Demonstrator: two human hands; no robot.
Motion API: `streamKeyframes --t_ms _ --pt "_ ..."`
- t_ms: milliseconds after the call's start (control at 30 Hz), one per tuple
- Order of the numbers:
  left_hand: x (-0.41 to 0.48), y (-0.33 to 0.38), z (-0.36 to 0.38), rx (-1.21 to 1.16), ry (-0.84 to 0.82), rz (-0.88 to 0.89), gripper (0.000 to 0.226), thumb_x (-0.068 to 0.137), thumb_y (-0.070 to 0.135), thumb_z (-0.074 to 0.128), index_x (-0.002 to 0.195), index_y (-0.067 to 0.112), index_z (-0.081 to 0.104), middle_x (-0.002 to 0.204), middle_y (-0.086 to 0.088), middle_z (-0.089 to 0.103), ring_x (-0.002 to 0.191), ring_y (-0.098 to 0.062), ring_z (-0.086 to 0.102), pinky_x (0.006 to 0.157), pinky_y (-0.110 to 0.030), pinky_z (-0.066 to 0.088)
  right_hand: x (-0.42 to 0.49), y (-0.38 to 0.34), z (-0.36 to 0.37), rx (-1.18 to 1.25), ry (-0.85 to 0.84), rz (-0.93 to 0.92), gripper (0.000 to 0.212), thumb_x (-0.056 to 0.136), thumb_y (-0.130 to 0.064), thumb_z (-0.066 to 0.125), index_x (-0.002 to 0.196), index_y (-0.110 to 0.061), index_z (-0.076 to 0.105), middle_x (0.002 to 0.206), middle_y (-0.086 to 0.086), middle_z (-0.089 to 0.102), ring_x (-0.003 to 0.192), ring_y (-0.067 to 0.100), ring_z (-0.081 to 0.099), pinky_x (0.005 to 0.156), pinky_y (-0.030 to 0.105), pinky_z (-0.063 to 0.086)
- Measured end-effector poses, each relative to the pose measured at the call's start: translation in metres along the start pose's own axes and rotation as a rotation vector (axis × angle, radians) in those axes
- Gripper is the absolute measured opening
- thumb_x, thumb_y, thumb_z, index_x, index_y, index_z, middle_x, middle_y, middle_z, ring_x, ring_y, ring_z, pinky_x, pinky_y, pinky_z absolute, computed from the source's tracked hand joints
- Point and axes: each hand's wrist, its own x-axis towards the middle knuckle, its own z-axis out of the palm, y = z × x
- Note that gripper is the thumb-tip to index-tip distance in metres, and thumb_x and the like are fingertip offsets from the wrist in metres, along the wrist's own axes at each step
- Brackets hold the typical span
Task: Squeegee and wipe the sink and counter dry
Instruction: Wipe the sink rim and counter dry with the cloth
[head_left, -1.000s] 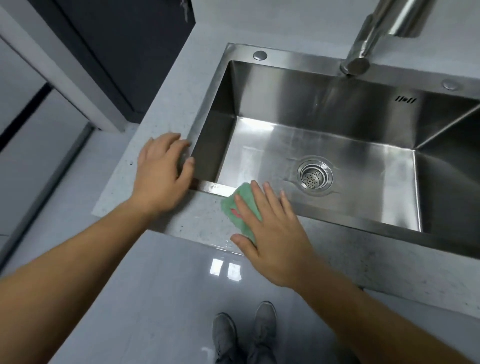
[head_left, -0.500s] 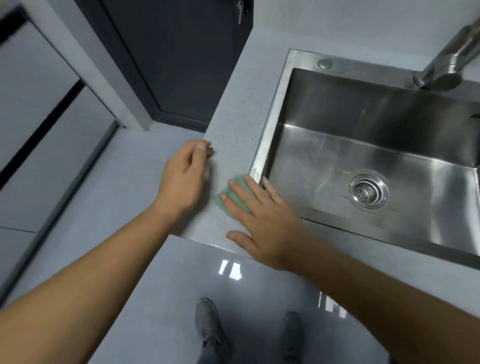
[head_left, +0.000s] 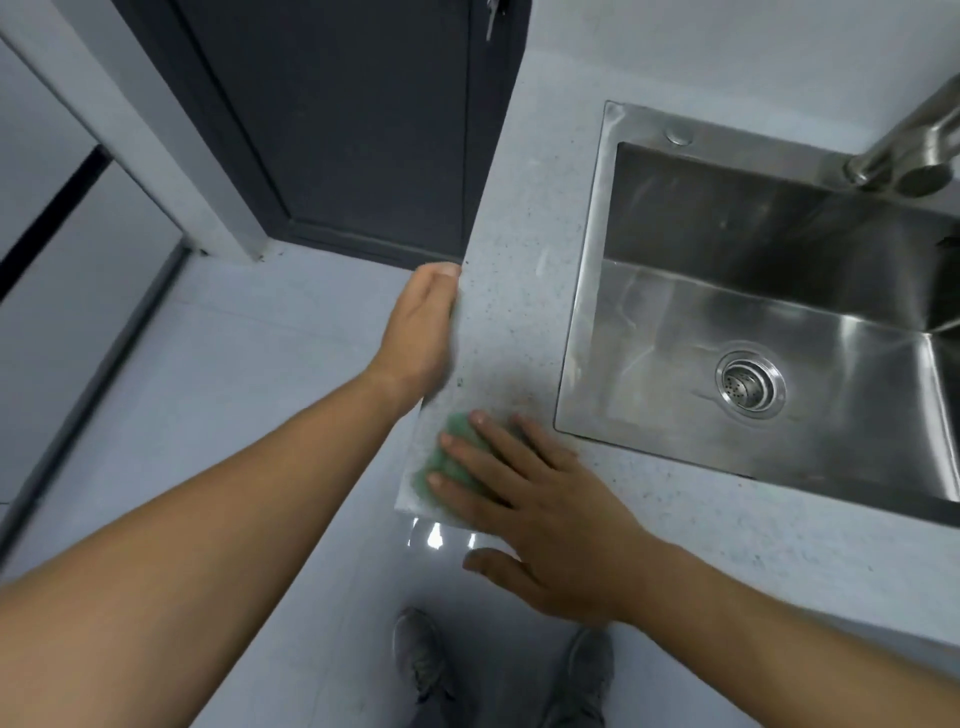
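The cloth (head_left: 460, 430) is pressed flat onto the counter (head_left: 519, 234) under the straight, spread fingers of the right hand (head_left: 545, 519); it is not gripped. Its green edge is seen past the fingertips, at the counter's corner. The left hand (head_left: 421, 332) is held just beyond the cloth, against the counter's side edge, with fingers straight and together and nothing held; it is blurred. The hands are near each other but apart. The sink (head_left: 727, 312) lies to the right of both hands, its rim near the right fingertips.
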Motion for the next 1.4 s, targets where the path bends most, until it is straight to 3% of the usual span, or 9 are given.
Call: streamKeyframes --t_ms 100,233,400,600,700,767,1067,1267,1400 --pt "0.012 0.008 0.008 0.086 -0.086 0.027 0.030 0.105 0.038 0.038 0.125 0.025 0.057 0.117 0.018 0.056 0.096 0.022 0.050 0.081 -0.003 0.037 0.019 0.015 -0.005 -0.046 -0.021 0.003 0.060 0.101 -0.048 0.032 0.156 -0.025 0.026 0.165 0.006 0.023 0.153 0.032 0.013 0.121 0.056 0.014" --pt "0.023 0.011 0.016 -0.013 -0.144 0.015 0.045 0.107 0.047 0.029 0.145 0.027 0.042 0.144 0.011 0.047 0.131 -0.003 0.044 0.114 -0.029 0.031 0.071 0.089 -0.021 -0.012 0.008 0.377 0.065 0.099 -0.050 0.026 0.157 -0.023 0.014 0.167 0.009 0.011 0.154 0.030 0.003 0.122 0.057 0.007" --pt "0.026 0.000 0.018 0.237 -0.201 0.061 0.066 0.102 0.056 0.021 0.160 0.026 0.015 0.165 0.002 0.025 0.150 -0.015 0.025 0.123 -0.045 0.022 0.105 0.156 -0.036 0.002 -0.026 0.612 0.067 0.098 -0.057 0.008 0.158 -0.030 -0.002 0.168 0.002 -0.010 0.152 0.023 -0.017 0.122 0.049 -0.011" --pt "0.031 0.001 0.021 0.617 -0.145 0.197 0.069 0.098 0.059 0.019 0.152 0.018 0.025 0.158 -0.008 0.034 0.142 -0.027 0.037 0.115 -0.051 0.035 0.057 0.121 -0.030 0.074 0.004 0.394 0.061 0.101 -0.049 0.023 0.157 -0.034 0.006 0.168 0.002 -0.002 0.154 0.023 -0.004 0.121 0.043 0.004" --pt "0.055 0.019 0.032 0.647 -0.097 0.265 0.083 0.091 0.065 0.011 0.157 0.016 0.021 0.166 -0.009 0.019 0.151 -0.023 0.021 0.122 -0.040 0.021 0.047 0.129 -0.037 0.092 0.019 0.276 0.059 0.102 -0.047 0.026 0.157 -0.027 0.021 0.166 0.008 0.013 0.154 0.026 0.009 0.123 0.045 0.012" --pt "0.079 0.035 0.044 0.576 -0.095 0.279 0.081 0.093 0.063 0.015 0.157 0.014 0.023 0.167 -0.007 0.017 0.153 -0.019 0.016 0.123 -0.037 0.016 0.056 0.135 -0.037 0.051 -0.023 0.216 0.059 0.103 -0.049 0.022 0.158 -0.028 0.018 0.168 0.003 0.010 0.155 0.023 0.000 0.124 0.045 0.002" --pt "0.130 0.046 0.081 0.386 0.062 0.347 0.069 0.096 0.064 0.025 0.154 0.026 0.029 0.156 0.013 0.034 0.142 -0.002 0.033 0.119 -0.039 0.030 0.191 0.314 -0.071 -0.009 0.003 0.533 0.064 0.101 -0.051 0.009 0.159 -0.025 0.002 0.168 0.002 -0.008 0.154 0.020 -0.012 0.121 0.050 -0.012" --pt "0.136 0.043 0.090 0.814 0.032 0.393 0.073 0.099 0.061 0.007 0.154 0.020 0.031 0.161 0.001 0.033 0.147 -0.014 0.027 0.121 -0.039 0.022 0.178 0.331 -0.069 0.020 0.156 0.338 0.061 0.100 -0.048 0.013 0.153 -0.024 0.032 0.166 0.002 0.020 0.154 0.024 0.008 0.123 0.046 0.001" --pt "0.137 0.043 0.095 1.075 -0.025 0.402 0.069 0.101 0.055 0.007 0.154 0.020 0.033 0.166 0.000 0.021 0.153 -0.016 0.010 0.124 -0.032 0.001 0.198 0.361 -0.076 0.087 0.046 0.365 0.059 0.103 -0.046 0.012 0.157 -0.024 0.021 0.168 -0.002 0.007 0.154 0.018 -0.002 0.124 0.039 -0.004"
